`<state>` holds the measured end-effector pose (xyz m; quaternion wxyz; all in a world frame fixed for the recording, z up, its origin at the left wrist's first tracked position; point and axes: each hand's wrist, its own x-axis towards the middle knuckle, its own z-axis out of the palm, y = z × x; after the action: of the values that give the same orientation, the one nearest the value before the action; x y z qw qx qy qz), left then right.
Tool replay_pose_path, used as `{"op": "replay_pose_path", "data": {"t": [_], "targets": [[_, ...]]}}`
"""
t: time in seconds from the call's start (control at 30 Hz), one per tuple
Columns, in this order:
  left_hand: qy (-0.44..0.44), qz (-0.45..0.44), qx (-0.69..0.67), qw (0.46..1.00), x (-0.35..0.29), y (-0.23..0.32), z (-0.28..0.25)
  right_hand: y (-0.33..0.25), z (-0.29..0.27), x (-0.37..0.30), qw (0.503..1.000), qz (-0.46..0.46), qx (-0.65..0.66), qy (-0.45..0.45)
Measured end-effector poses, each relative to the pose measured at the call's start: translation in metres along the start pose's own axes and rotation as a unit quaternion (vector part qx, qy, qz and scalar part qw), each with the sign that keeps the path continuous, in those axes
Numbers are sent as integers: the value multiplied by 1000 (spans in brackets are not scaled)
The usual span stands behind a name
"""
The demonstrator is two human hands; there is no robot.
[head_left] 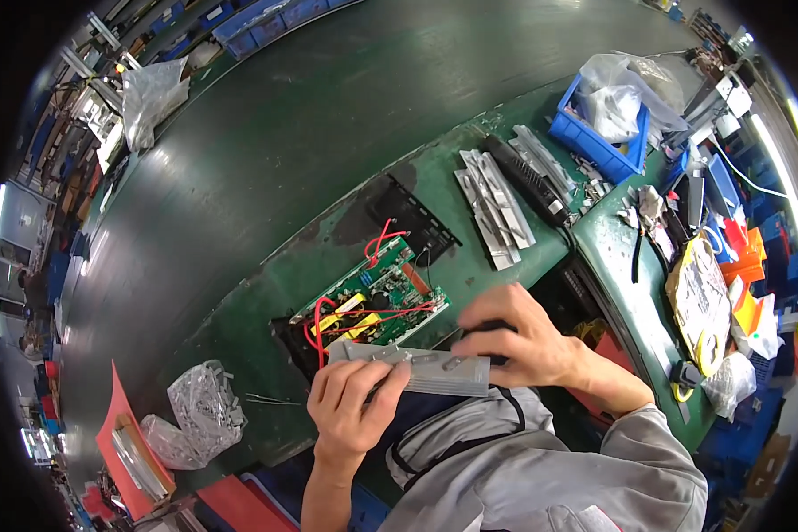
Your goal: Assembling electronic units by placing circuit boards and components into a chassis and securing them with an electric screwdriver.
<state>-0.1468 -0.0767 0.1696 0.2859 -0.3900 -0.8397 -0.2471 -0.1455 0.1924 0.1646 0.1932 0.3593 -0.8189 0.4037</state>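
Observation:
My left hand (356, 399) grips the left part of a silver finned aluminium heat sink (448, 377), fingers over its top face. Small grey pieces lie along that face. At its right end is my right hand (528, 341), fingers curled and partly blurred. Something dark shows between its thumb and fingers; I cannot make out what it is. Just beyond the heat sink lies a green circuit board (390, 301) with yellow-wrapped parts and red wires, on the green bench.
A black slotted panel (417, 217) lies behind the board. Stacked metal profiles (495, 208) and a black cylindrical tool (528, 182) lie further right. A blue bin (594, 142) holds plastic bags. Bagged small parts (206, 408) and tweezers (273, 400) are at left.

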Motion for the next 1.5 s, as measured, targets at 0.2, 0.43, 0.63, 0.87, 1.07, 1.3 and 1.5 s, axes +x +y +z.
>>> {"op": "replay_pose_path", "data": {"t": [0.2, 0.43, 0.63, 0.87, 1.07, 1.3, 1.5], "targets": [[-11, -39, 4, 999, -7, 9, 2, -2, 16, -11, 985, -84, -152, 8], [-67, -149, -22, 986, -23, 18, 13, 5, 32, -18, 989, -69, -130, -3], [-101, -144, -12, 984, -46, 22, 23, 13, 42, -24, 996, 15, -22, -86], [-133, -232, -49, 962, -41, 18, 32, 32, 49, -24, 986, 53, 47, -148], [-186, -221, -11, 957, -28, 11, 34, 50, 45, -9, 970, 111, 101, -192], [-211, -241, -27, 947, -12, 0, 36, 66, 45, -3, 975, 116, 82, -173], [-237, -257, 4, 937, -5, -6, 44, 70, 53, -3, 980, 121, 29, -156]]}}
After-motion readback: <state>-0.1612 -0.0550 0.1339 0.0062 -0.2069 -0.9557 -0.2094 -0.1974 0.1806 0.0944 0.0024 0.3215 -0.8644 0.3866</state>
